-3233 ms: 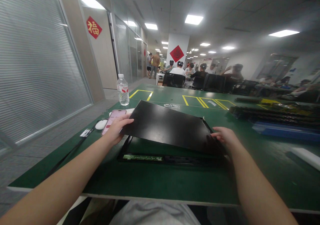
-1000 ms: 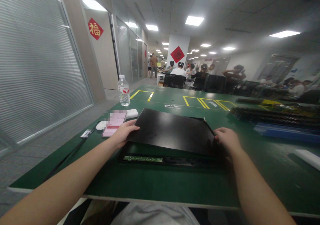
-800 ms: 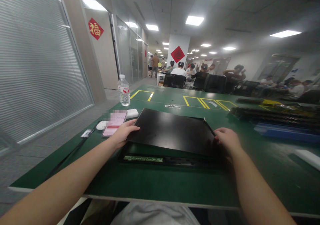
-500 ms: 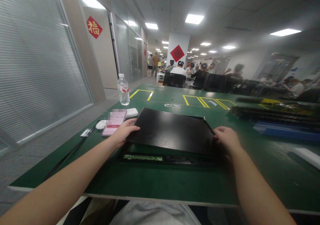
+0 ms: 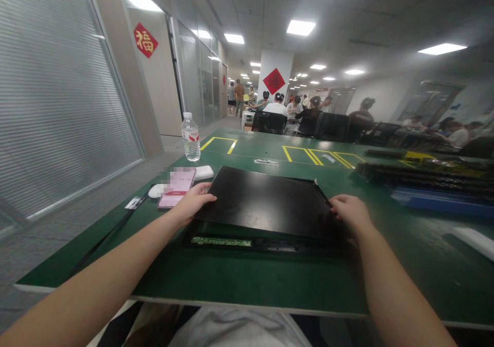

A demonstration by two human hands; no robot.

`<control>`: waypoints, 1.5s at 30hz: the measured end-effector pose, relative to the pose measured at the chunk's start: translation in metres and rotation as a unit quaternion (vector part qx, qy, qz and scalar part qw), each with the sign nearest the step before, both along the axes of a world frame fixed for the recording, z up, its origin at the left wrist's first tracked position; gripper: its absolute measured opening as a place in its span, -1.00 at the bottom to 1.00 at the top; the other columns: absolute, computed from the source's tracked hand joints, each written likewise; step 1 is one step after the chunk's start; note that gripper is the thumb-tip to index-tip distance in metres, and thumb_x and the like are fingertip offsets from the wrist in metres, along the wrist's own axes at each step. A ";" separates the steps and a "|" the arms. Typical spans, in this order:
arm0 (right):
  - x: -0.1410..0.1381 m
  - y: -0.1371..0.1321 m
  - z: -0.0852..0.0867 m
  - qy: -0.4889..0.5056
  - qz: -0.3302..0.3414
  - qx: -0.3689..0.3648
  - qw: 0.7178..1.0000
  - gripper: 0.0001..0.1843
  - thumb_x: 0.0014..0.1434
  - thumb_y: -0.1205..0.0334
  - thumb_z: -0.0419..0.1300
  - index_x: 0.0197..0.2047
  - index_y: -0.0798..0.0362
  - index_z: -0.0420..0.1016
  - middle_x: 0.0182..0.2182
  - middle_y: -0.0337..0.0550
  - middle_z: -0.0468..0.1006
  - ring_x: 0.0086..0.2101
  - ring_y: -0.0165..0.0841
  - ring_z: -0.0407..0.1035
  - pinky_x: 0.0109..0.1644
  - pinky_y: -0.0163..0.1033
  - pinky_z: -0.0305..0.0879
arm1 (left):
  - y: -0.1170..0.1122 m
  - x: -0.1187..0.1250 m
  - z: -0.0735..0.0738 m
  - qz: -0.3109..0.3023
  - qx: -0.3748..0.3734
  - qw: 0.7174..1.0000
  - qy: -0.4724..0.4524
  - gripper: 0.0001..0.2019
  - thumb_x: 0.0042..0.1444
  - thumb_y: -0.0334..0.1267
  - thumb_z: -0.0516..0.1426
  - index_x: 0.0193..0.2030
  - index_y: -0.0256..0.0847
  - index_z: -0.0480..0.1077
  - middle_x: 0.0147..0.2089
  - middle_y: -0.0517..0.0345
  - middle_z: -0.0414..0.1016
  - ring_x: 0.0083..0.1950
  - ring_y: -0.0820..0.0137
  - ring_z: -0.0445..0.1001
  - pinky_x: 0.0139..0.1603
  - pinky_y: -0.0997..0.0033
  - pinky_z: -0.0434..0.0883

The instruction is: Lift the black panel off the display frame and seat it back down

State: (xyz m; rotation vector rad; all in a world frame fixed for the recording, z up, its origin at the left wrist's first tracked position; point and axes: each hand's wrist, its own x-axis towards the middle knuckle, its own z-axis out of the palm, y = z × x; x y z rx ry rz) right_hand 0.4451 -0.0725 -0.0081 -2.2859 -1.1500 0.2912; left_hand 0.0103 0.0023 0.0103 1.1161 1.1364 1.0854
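A flat black panel (image 5: 266, 198), like a display screen with a glossy face, lies tilted in front of me over the green table (image 5: 247, 285). My left hand (image 5: 196, 202) is closed on its left edge, thumb on top. At the right edge, my right hand (image 5: 350, 211) pinches the panel between thumb and fingers. Below the panel's near edge shows a dark strip with a green circuit board (image 5: 222, 242) in its left part. How the panel and the strip join is hidden.
A phone (image 5: 177, 187), a white case (image 5: 204, 172) and a water bottle (image 5: 190, 137) stand left of the panel. Stacked dark strips (image 5: 417, 182) and a blue piece (image 5: 440, 201) lie at the right, with a white bar (image 5: 476, 241) nearer. People sit at tables further back.
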 end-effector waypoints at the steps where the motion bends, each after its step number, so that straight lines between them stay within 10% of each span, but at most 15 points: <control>1: 0.000 0.000 0.000 0.000 -0.001 -0.002 1.000 -0.70 0.10 0.10 0.13 -0.21 0.01 0.61 -0.41 -0.14 0.65 -0.54 -0.35 0.46 -0.41 -0.26 0.29 | 0.000 0.000 0.000 0.000 0.000 1.000 0.002 -0.59 -0.16 -0.57 0.23 -0.11 -0.21 0.43 -0.39 0.19 0.64 -0.47 0.36 0.59 -0.36 0.41 0.56; 45: 0.003 0.004 -0.008 -0.049 0.012 0.013 0.999 -0.70 0.10 0.11 0.13 -0.25 0.00 0.66 -0.38 -0.10 0.65 -0.43 -0.30 0.48 -0.36 -0.28 0.30 | -0.002 0.001 0.002 0.004 -0.013 1.000 0.027 -0.57 -0.21 -0.52 0.24 -0.13 -0.17 0.39 -0.40 0.19 0.57 -0.41 0.31 0.58 -0.44 0.42 0.51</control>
